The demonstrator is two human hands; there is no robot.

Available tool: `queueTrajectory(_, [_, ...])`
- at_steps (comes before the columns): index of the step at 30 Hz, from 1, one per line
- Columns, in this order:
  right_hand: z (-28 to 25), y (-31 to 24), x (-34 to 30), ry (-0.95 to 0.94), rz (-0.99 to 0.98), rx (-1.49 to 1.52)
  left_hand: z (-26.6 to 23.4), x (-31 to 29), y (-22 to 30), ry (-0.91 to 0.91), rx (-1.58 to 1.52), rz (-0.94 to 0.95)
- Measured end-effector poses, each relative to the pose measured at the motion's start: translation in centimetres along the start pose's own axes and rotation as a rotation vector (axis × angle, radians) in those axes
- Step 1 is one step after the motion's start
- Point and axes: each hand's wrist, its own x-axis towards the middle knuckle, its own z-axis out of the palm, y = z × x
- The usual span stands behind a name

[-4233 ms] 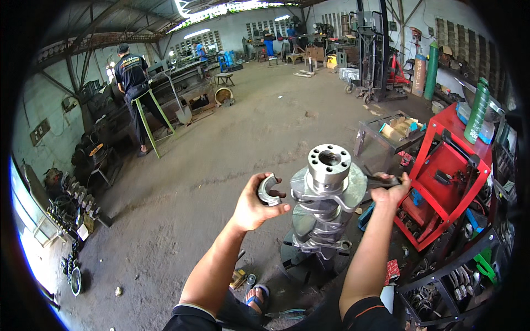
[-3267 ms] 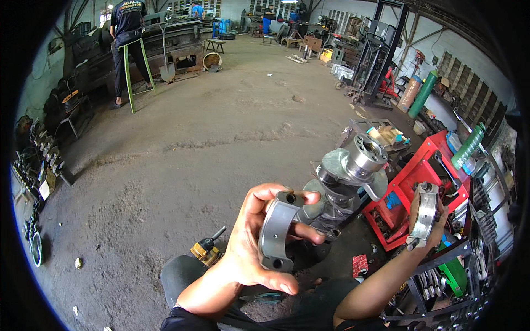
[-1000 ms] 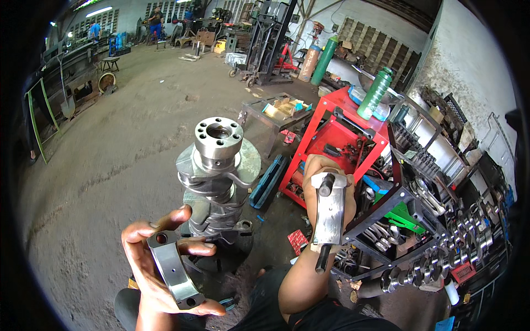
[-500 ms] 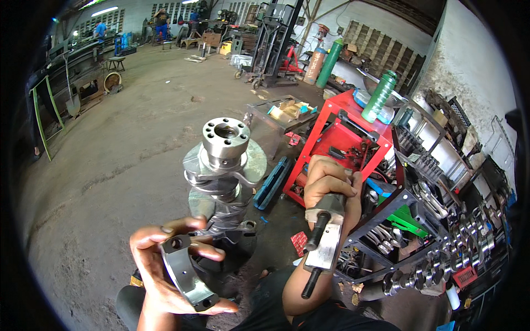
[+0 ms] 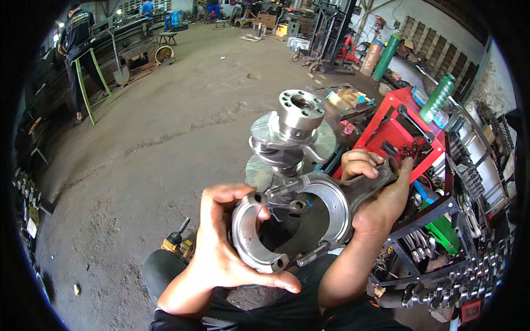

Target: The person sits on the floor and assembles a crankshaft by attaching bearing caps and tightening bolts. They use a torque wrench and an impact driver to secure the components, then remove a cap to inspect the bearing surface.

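My left hand (image 5: 212,256) is curled around a half-round connecting rod cap (image 5: 242,234), its hollow side turned to the right. In my right hand (image 5: 378,207) is a connecting rod (image 5: 361,190), gripped by its shank, with its half-round big end facing the cap. Two threaded bolts stick out of the rod: the upper bolt (image 5: 286,189) ends close to the cap's upper hole, while the lower bolt (image 5: 313,255) stands apart from the cap. Just beyond my hands a shiny crankshaft (image 5: 292,135) stands upright; its lower part is partly hidden behind the rod and cap.
To the right stand a red tool cart (image 5: 386,118) and a dark rack (image 5: 406,231) of metal parts. Several crankshafts (image 5: 452,289) lie at the lower right. A yellow power tool (image 5: 179,243) sits by my left knee. Another person (image 5: 80,38) stands at the far left.
The rod has turned so its big end and bolts now point left toward the cap. My hands have come closer together, and the cap's hollow now faces the rod. The view has swung left.
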Motion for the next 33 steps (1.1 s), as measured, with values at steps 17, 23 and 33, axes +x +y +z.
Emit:
queueTrajectory(17, [-0.9, 0.2, 1.0, 0.010, 0.007, -0.122, -0.3, 0.6, -0.3, 0.025, 0.061, 0.000])
queueTrajectory(23, [-0.8, -0.1, 1.2, 0.070, -0.036, -0.170, -0.4, 0.9, 0.3, -0.037, 0.230, -0.083])
queueTrajectory(33, [-0.9, -0.3, 1.5, 0.102, -0.097, -0.245, -0.1, 0.8, 0.8, -0.042, 0.104, -0.309])
